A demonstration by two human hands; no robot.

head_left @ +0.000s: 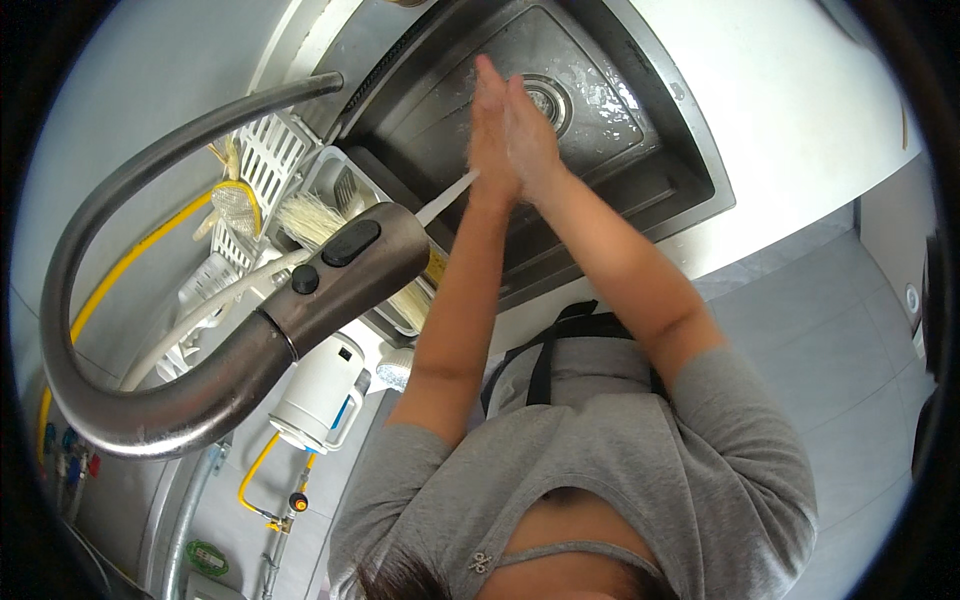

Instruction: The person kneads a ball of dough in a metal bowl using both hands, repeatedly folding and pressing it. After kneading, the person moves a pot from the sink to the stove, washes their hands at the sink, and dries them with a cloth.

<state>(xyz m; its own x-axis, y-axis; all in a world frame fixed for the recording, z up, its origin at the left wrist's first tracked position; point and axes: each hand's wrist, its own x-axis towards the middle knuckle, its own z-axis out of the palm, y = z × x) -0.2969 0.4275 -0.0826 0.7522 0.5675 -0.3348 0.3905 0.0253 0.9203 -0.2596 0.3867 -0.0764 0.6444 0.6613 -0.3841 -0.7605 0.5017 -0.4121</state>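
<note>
My left hand (492, 139) and my right hand (534, 142) are pressed palm to palm over a stainless steel sink (442, 75), fingers stretched away from me. Both look wet, with some whitish lather or water on the right one. Neither hand visibly holds anything, though the palms are hidden. From the pull-out spray head (352, 274) of a curved metal faucet (142, 420), a stream of water (448, 199) runs to my left wrist. Beyond my right hand is the round drain (546, 105), partly covered by it. Water drops glisten on the basin floor.
Left of the sink, a tray (322, 161) holds a pale bristly brush (311, 217) and utensils. A white slotted rack (274, 154) and a yellow-edged scrubber (236, 206) are by the wall. A white jug-like container (319, 394) stands lower left. White countertop (787, 97) borders the sink's right side.
</note>
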